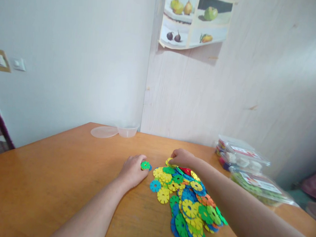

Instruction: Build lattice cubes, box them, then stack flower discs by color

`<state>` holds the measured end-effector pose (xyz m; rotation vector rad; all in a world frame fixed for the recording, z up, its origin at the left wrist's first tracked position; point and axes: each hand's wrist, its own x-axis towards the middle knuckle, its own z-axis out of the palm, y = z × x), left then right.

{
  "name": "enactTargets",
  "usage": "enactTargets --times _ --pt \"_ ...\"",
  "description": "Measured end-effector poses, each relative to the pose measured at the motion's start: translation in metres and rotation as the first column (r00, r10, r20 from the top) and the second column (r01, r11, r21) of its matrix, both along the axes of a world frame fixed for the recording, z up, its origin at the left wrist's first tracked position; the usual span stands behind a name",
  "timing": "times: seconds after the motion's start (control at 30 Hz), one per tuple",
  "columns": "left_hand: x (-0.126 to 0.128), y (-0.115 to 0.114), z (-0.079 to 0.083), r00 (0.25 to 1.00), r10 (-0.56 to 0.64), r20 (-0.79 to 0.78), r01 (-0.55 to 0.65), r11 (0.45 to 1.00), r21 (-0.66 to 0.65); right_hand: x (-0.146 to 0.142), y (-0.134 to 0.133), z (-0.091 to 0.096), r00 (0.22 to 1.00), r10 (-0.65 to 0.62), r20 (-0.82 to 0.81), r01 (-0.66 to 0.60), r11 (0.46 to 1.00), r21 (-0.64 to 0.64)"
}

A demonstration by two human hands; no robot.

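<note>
"Two hands show in the head view; what is the left one doing?"

"Your left hand [133, 171] rests low over the counter [62, 173], grasping a green snowflake disc [145, 165] at the fingertips. A blue edge shows behind that disc; you cannot tell from here whether the pieces are joined."

"And the right?"

"Your right hand [182, 158] is bent down at the far end of the pile of snowflake discs [190, 209], fingers touching a yellow disc [168, 162]. Whether they pinch it or only touch it, you cannot tell."

"Where does the pile lie?"

"On the counter, to the right of your left hand, spreading from your right hand toward the near edge. Your right forearm hides part of it. You have yellow, green, blue, orange and red pieces overlapping there, with a light-blue disc [155, 186] at its left side."

"What else is around?"

"Beyond your left hand, a translucent bowl [127, 132] stands beside a flat round lid [104, 132] near the wall. To your right are stacked clear containers [240, 158] and, nearer, a labelled clamshell box [261, 185] with green contents."
</note>
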<state>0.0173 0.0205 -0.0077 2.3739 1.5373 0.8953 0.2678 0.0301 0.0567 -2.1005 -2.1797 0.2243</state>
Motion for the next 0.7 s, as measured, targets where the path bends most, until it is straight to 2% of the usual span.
enactTargets --times 0.33,0.53,0.7 --pt "-0.002 0.002 -0.002 1.0 -0.008 0.021 0.009 1.0 -0.015 -0.046 0.014 -0.01 0.98 0.166 -0.105 -0.16 0.985 0.068" --pt "-0.002 0.001 0.0 1.0 -0.016 0.017 0.016 1.0 -0.009 -0.063 0.016 -0.017 0.969 0.155 -0.191 -0.147 0.987 0.058" --pt "-0.002 0.001 0.0 0.999 -0.023 0.042 0.024 1.0 -0.016 -0.068 0.014 -0.015 0.95 0.058 -0.307 -0.054 0.998 0.02"
